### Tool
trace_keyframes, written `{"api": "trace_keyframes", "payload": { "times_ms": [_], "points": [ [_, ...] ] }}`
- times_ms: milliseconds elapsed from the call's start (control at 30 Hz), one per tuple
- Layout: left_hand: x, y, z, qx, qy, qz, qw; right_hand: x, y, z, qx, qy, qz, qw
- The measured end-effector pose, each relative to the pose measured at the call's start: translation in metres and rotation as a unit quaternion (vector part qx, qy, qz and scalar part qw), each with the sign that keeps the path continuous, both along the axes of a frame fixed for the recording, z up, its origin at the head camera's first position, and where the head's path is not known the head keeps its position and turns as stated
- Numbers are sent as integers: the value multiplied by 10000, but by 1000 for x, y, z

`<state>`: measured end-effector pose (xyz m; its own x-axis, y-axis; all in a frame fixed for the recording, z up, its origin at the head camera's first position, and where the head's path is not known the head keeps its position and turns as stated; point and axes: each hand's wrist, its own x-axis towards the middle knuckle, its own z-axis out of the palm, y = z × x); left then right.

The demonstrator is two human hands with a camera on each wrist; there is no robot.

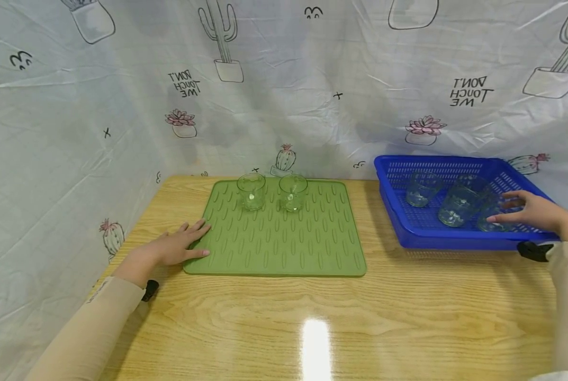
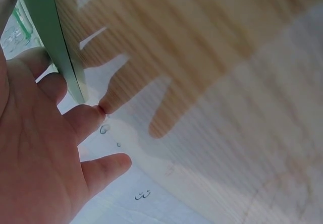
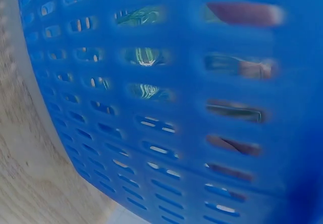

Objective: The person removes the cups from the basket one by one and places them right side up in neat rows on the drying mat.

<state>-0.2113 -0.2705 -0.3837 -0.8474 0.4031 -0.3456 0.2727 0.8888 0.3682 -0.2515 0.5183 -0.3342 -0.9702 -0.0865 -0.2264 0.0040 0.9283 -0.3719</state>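
Observation:
My left hand (image 1: pixel 174 247) has its fingers spread at the left edge of a green ridged drying mat (image 1: pixel 274 241), with fingertips over its border. In the left wrist view the palm (image 2: pixel 35 138) faces the wood and the mat's edge (image 2: pixel 55 37) runs past the fingers. Two clear drinking glasses, one at left (image 1: pixel 252 193) and one at right (image 1: pixel 294 194), stand upright near the mat's back edge. Inside the blue basket (image 1: pixel 455 241), my right hand (image 1: pixel 533 211) curves thumb and fingers round a clear glass (image 1: pixel 493 225). The basket's slotted wall (image 3: pixel 166 183) mostly hides it in the right wrist view.
More clear glasses, one at the back left (image 1: pixel 422 190) and another in the middle (image 1: pixel 457 206), stand in the basket. The basket rests on the wooden table (image 1: pixel 245 328), right of the mat. A patterned white sheet (image 1: pixel 312 121) hangs behind and at left.

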Motion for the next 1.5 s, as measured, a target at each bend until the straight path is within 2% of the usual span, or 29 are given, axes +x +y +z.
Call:
{"api": "trace_keyframes", "payload": {
  "times_ms": [300,533,800,1133,1267,1500],
  "points": [
    [2,1,2,-25,-5,-36,10000,4,-3,7,-334,88,43,9994],
    [1,0,2,-42,44,-58,10000,10,-4,7,-475,229,81,9986],
    [0,0,4,-66,49,-64,9999,18,-5,6,-864,407,-15,9954],
    [0,2,3,-52,67,-116,9999,26,-11,10,-1226,1012,-303,9868],
    [0,2,2,-47,83,-118,9999,29,-13,14,-1383,1119,-417,9832],
    [0,1,2,-73,123,-115,9998,29,-23,21,-1600,1367,-375,9769]
  ]
}}
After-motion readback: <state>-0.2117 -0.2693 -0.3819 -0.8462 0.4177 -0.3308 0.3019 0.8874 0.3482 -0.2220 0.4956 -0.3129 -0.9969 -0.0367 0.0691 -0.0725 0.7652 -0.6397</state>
